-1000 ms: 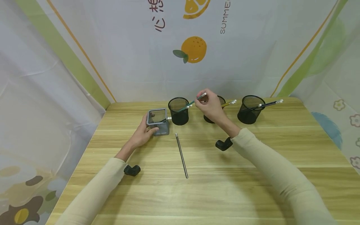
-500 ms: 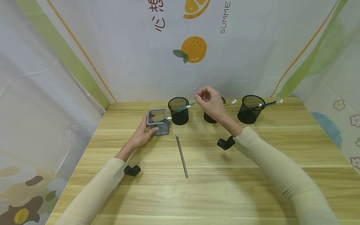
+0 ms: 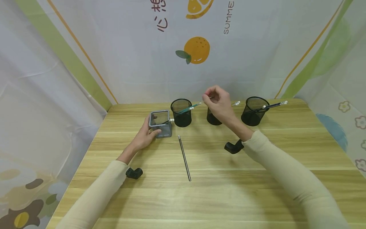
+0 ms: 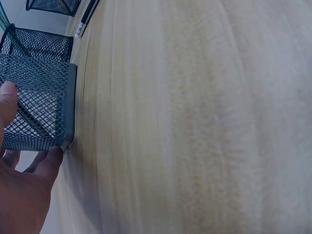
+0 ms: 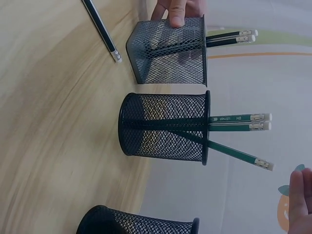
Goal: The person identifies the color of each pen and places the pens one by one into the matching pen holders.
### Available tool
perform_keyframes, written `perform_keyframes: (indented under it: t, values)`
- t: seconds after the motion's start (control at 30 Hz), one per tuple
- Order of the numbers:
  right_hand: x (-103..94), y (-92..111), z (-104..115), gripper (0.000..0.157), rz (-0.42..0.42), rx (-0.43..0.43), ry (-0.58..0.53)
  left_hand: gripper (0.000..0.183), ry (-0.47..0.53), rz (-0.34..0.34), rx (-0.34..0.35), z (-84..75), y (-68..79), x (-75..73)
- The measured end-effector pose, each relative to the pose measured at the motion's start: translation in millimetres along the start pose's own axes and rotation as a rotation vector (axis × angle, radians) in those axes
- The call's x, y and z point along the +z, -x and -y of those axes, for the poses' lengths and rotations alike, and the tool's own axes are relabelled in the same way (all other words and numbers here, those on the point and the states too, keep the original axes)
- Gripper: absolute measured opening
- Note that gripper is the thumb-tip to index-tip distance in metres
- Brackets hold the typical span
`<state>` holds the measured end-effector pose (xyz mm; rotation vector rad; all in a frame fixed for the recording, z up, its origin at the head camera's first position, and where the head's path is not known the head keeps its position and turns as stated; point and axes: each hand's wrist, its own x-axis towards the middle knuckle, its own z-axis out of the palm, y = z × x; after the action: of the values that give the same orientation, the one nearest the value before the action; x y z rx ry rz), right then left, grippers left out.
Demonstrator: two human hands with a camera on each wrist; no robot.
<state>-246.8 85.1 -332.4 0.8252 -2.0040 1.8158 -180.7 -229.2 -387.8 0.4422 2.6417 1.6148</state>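
Note:
My left hand (image 3: 144, 136) grips the square grey mesh pen holder (image 3: 164, 131), thumb on its near side and fingers behind; dark pencils (image 5: 230, 39) stick out of it. To its right stands a round black mesh pen cup (image 3: 183, 119) with three green pencils (image 5: 239, 155), one leaning out further than the others. Beyond that cup, my right hand (image 3: 220, 103) hovers with loosely curled fingers, holding nothing, and partly covers a second round cup (image 3: 213, 118). On the table in front, a black pencil (image 3: 184, 158) lies by itself.
A third round black cup (image 3: 252, 116) with dark pencils (image 3: 275, 105) stands at the right. White-tipped pencils (image 3: 236, 103) from the second cup show past my right hand. Black wrist mounts (image 3: 134, 173) jut from both wrists. A printed curtain (image 3: 143, 70) hangs behind the table (image 3: 217, 197).
My right hand has let go of a green pencil, which now leans in the left round cup. That hand has drawn away up and to the right. My left hand stays still.

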Motion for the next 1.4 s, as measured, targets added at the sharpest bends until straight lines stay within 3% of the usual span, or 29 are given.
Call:
perform_keyframes:
  t: [0.23,0.33,0.57,0.63,0.8,1.4]
  values:
    - [0.4,8,30,0.006,0.01,-0.014,-0.021,0.074,0.001,0.008,-0.003,0.6,-0.4,-0.7]
    - [-0.5,11,32,0.006,0.014,-0.015,-0.02,0.074,0.002,0.009,0.003,3.5,-1.4,-0.3]
    - [-2.7,19,31,0.007,0.036,0.002,-0.01,0.078,-0.005,-0.009,0.012,35.8,-10.4,0.7]
    - [-2.9,22,32,0.008,0.039,0.019,-0.006,0.079,-0.012,-0.009,0.009,38.8,-11.2,0.6]
    - [-2.5,30,31,0.007,0.049,0.053,0.002,0.08,-0.007,-0.008,0.007,38.5,-10.6,0.5]
    - [4.4,43,22,0.004,0.074,0.002,-0.01,0.08,-0.014,-0.013,0.014,37.7,-10.2,0.9]
